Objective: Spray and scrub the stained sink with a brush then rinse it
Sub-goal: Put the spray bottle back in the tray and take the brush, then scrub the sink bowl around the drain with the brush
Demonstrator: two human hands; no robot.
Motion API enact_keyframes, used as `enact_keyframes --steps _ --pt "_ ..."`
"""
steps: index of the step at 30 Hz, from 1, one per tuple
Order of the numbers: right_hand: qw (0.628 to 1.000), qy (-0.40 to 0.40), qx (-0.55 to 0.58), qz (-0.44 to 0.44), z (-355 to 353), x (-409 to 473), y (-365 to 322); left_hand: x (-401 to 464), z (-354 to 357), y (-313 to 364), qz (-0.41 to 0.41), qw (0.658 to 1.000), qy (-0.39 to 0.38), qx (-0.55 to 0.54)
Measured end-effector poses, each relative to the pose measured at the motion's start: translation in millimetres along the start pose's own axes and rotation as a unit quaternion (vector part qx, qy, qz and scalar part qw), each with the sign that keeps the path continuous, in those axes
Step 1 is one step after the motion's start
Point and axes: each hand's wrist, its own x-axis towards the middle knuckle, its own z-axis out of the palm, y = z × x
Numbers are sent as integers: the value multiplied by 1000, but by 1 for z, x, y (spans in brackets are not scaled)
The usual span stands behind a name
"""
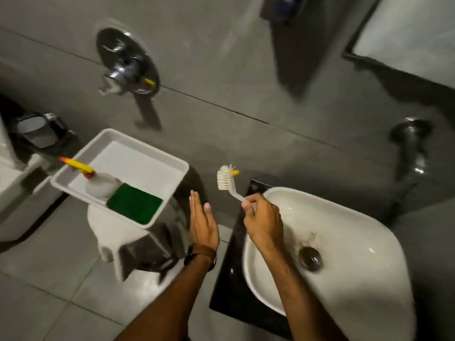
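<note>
A white oval sink (357,242) sits at the lower right on a black counter (227,286), with brownish stains around its dark drain (310,258). My right hand (263,219) grips the handle of a white scrub brush (225,178), whose bristle head points up and left, above the sink's left rim. My left hand (203,221) is flat and empty, fingers straight, between the tray and the sink. A clear spray bottle (99,184) with a yellow and red nozzle lies in the white tray (179,168) beside a green sponge (134,203).
The tray rests on a white stool (110,232) left of the sink. A chrome wall valve (125,67) is on the grey wall above it. A dark tap (411,141) juts from the wall at right. A toilet edge (14,173) shows at far left.
</note>
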Motion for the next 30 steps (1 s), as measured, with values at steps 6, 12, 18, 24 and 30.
enact_keyframes --steps 6,12,18,24,30 --pt "995 56 -50 69 -105 -64 120 -87 50 37 18 994 -102 19" --pt "981 -15 -156 110 -130 -99 207 -118 57 38 36 983 -157 91" --pt "957 -138 -255 20 -88 -120 215 -119 58 33 59 977 -153 138" --pt "967 -74 -234 67 -104 -36 204 -117 62 19 77 976 -138 152" --pt "955 -158 -229 104 -88 -108 203 -117 64 23 58 975 -133 166"
